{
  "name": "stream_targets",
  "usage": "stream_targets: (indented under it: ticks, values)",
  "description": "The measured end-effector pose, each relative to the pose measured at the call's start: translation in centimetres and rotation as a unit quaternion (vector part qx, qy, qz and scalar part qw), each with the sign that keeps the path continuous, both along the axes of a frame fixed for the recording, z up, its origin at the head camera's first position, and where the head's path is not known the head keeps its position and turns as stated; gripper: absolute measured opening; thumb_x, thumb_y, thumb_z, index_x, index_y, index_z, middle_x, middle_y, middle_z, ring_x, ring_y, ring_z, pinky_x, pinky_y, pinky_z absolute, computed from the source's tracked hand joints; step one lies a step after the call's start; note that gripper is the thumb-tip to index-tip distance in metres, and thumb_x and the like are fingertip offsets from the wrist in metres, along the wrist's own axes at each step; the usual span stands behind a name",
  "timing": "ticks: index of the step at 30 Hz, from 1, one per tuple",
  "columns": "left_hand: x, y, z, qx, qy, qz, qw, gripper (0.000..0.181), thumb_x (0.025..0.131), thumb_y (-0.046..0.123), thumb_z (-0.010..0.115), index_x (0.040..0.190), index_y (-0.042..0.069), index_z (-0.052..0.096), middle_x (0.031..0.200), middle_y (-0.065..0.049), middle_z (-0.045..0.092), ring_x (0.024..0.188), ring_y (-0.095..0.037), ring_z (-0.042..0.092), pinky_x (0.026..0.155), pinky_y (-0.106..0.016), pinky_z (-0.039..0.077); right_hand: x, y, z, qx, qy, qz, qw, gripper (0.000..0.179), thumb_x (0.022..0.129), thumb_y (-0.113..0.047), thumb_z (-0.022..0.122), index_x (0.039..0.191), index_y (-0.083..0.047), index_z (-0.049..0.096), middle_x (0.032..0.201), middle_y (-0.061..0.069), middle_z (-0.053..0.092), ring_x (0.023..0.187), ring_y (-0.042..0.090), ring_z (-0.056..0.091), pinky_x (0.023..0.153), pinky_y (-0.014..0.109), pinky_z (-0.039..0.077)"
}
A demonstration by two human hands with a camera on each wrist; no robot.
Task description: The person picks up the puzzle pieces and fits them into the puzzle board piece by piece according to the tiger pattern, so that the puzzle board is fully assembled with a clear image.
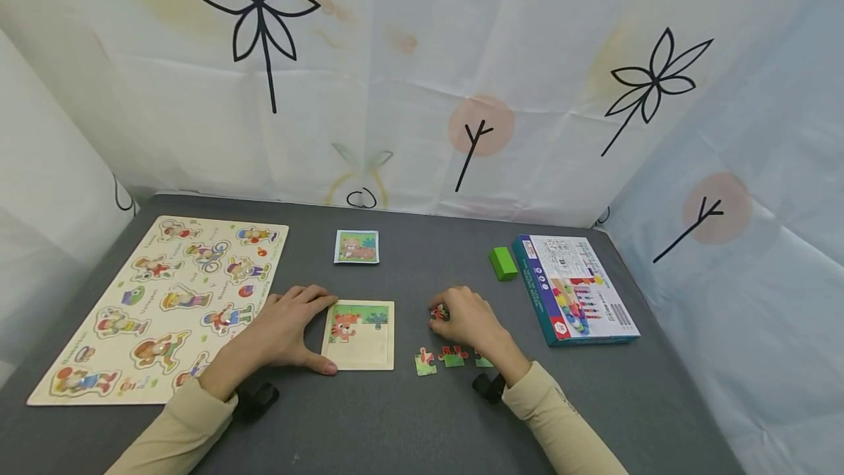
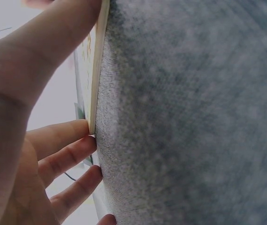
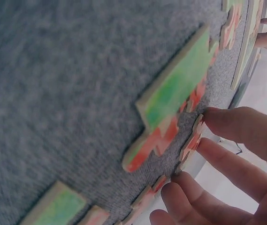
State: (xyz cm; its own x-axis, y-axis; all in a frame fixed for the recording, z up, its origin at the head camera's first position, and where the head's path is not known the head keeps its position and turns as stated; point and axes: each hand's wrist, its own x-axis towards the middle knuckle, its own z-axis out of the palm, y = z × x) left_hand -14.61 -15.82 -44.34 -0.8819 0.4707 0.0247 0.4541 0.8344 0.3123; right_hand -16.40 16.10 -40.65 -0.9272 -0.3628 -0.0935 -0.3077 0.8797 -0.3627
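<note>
A small square wooden puzzle board (image 1: 363,354) lies in front of me, with an orange animal's face (image 1: 343,327) and green pieces fitted along its top. My left hand (image 1: 290,328) rests at the board's left side, fingers spread, thumb by the near corner and index fingertip at the far one. To the right, my right hand (image 1: 469,319) pinches a red and dark puzzle piece (image 1: 439,312) low over the table, fingertips on its edge in the right wrist view. Loose green and red pieces (image 1: 425,362) lie just nearer to me, one partly behind the right wrist.
A large picture board (image 1: 187,299) with cartoon figures covers the left of the table. At the back lies a small picture card (image 1: 357,247). A green block (image 1: 503,264) stands beside a printed box (image 1: 580,292) on the right. Patterned cloth walls (image 1: 409,79) surround the table.
</note>
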Motion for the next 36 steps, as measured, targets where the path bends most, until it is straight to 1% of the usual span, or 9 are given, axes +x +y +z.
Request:
stream_targets:
  ticks: [3,5,9,18,22,25,29,36]
  values:
    - [0.0,0.0,0.0,0.000,-0.001,-0.001,1.0000,0.113,0.058,0.081,0.081,0.143,0.011,0.059,0.140,-0.009,0.058,0.129,-0.035,0.054,0.091,-0.059,0.044,0.0,-0.1,-0.1,-0.006,0.001,0.001,1.0000,0.021,0.087,-0.015,0.078,0.107,-0.007,0.080,0.106,0.014,0.074,0.070,0.016,0.050,0.056,0.030,0.036]
    - [0.0,0.0,0.1,0.000,-0.002,-0.001,1.0000,0.112,0.058,0.081,0.082,0.143,0.011,0.058,0.140,-0.009,0.058,0.129,-0.035,0.054,0.091,-0.059,0.044,0.0,-0.3,-0.2,-0.010,0.000,0.003,0.9999,0.021,0.087,-0.015,0.078,0.107,-0.007,0.080,0.101,0.013,0.073,0.064,0.014,0.044,0.053,0.027,0.031]
    - [0.1,0.0,0.2,0.001,-0.004,-0.001,1.0000,0.112,0.058,0.079,0.083,0.143,0.011,0.058,0.140,-0.010,0.058,0.129,-0.035,0.054,0.091,-0.059,0.044,0.1,-0.5,-0.2,-0.013,0.002,0.010,0.9999,0.022,0.087,-0.014,0.077,0.107,-0.007,0.080,0.092,0.011,0.071,0.059,0.012,0.039,0.050,0.025,0.026]
    - [0.0,0.0,0.3,-0.001,-0.006,-0.001,1.0000,0.112,0.058,0.079,0.083,0.143,0.010,0.058,0.141,-0.010,0.057,0.130,-0.036,0.053,0.092,-0.060,0.044,0.4,-1.9,0.3,-0.025,0.013,0.036,0.9989,0.020,0.088,-0.015,0.076,0.106,-0.008,0.080,0.107,0.015,0.074,0.063,0.013,0.042,0.049,0.025,0.029]
    - [0.0,0.0,0.1,0.003,-0.005,-0.002,1.0000,0.113,0.058,0.080,0.082,0.143,0.011,0.058,0.141,-0.010,0.057,0.130,-0.036,0.053,0.092,-0.059,0.044,0.6,-3.1,0.6,-0.029,0.016,0.051,0.9982,0.021,0.090,-0.017,0.075,0.108,-0.008,0.080,0.113,0.016,0.073,0.058,0.010,0.040,0.047,0.023,0.028]
    - [0.0,-0.1,0.0,0.007,-0.003,-0.004,1.0000,0.112,0.058,0.081,0.081,0.143,0.011,0.058,0.141,-0.009,0.057,0.129,-0.035,0.053,0.091,-0.058,0.043,0.8,-4.2,0.8,-0.036,0.016,0.065,0.9971,0.022,0.090,-0.016,0.074,0.109,-0.008,0.079,0.113,0.017,0.073,0.053,0.009,0.033,0.046,0.023,0.024]
    - [0.0,0.0,-0.1,0.007,-0.001,-0.003,1.0000,0.112,0.058,0.082,0.080,0.143,0.012,0.059,0.140,-0.008,0.058,0.129,-0.035,0.054,0.089,-0.056,0.043,0.9,-5.7,0.8,-0.034,0.021,0.086,0.9955,0.021,0.088,-0.015,0.073,0.107,-0.008,0.080,0.112,0.014,0.074,0.056,0.008,0.032,0.047,0.022,0.023]
    - [0.0,0.0,0.0,0.005,0.006,-0.004,1.0000,0.112,0.058,0.081,0.081,0.143,0.012,0.059,0.139,-0.008,0.058,0.128,-0.034,0.054,0.088,-0.057,0.044,1.1,-8.2,0.4,-0.006,0.021,0.108,0.9939,0.021,0.087,-0.018,0.075,0.106,-0.012,0.080,0.106,0.005,0.076,0.069,0.006,0.044,0.049,0.021,0.029]
